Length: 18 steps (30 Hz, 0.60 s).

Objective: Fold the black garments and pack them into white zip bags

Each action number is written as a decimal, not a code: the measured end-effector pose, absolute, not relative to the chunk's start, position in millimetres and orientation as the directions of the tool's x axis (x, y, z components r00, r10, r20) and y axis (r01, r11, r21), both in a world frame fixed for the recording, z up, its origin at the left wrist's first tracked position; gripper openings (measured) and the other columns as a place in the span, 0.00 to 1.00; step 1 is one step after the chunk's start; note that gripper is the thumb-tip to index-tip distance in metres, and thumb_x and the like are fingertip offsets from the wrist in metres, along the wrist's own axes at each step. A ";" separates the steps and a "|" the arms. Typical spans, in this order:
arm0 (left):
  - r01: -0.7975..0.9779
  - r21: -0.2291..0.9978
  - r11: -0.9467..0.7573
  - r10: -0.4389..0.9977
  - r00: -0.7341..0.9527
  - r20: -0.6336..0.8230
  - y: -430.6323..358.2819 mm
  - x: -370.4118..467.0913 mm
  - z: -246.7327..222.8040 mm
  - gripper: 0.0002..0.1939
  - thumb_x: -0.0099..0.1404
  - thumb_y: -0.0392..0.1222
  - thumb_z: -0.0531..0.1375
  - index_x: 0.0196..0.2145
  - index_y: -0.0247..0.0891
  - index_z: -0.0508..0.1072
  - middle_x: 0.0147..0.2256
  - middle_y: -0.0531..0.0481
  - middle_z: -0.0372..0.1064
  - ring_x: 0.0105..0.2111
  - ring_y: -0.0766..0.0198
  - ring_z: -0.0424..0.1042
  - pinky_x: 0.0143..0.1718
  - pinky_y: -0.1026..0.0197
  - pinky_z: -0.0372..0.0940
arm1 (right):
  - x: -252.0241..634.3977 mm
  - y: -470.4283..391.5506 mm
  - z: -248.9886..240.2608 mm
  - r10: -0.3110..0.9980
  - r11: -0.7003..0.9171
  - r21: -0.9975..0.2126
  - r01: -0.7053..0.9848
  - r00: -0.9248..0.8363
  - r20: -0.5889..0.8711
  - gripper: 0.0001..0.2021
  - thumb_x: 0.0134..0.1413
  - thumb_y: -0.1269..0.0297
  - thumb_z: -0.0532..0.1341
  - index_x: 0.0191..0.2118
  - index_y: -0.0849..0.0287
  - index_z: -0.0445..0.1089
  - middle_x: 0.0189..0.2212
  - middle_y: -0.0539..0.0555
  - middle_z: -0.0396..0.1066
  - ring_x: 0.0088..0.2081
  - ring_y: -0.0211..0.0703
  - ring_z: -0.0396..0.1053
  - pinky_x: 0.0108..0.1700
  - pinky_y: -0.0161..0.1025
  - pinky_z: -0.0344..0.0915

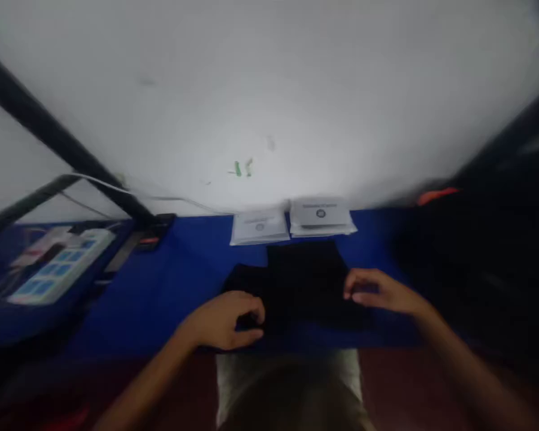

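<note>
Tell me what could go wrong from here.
The black cloth shows little detail in the dim light, so the left hand or right hand might misjudge its edges. It lies just in front of the two white packets on the blue table; pushing it farther back could shift them.

Black cloth (305,278): folds lost in darkness. Left hand (229,320) – fingertip contact with it unclear; right hand (381,291) likewise. Both forearms (159,365) cut off by bottom edge. Print on white packets (305,218) blurred, unreadable. Green wall marks (238,169) too small to identify. Dark mass (489,257) at right – cropped by edge, form indistinct.
</note>
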<state>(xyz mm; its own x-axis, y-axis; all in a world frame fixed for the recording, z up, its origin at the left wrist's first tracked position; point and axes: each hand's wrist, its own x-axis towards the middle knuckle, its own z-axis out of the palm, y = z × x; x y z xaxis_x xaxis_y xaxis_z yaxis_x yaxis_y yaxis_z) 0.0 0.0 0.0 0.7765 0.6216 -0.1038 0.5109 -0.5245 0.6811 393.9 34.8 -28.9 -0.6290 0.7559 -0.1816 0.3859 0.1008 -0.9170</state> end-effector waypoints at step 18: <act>0.654 0.423 -0.628 0.732 0.680 0.035 48.4 48.9 -63.9 0.28 0.65 0.49 0.59 0.60 0.36 0.62 0.64 0.38 0.54 0.64 0.49 0.53 0.63 0.46 0.52 | 310.7 138.1 -52.6 0.953 -0.245 -0.874 -0.419 0.062 -0.297 0.05 0.60 0.68 0.57 0.32 0.59 0.64 0.27 0.54 0.77 0.23 0.38 0.74 0.19 0.30 0.70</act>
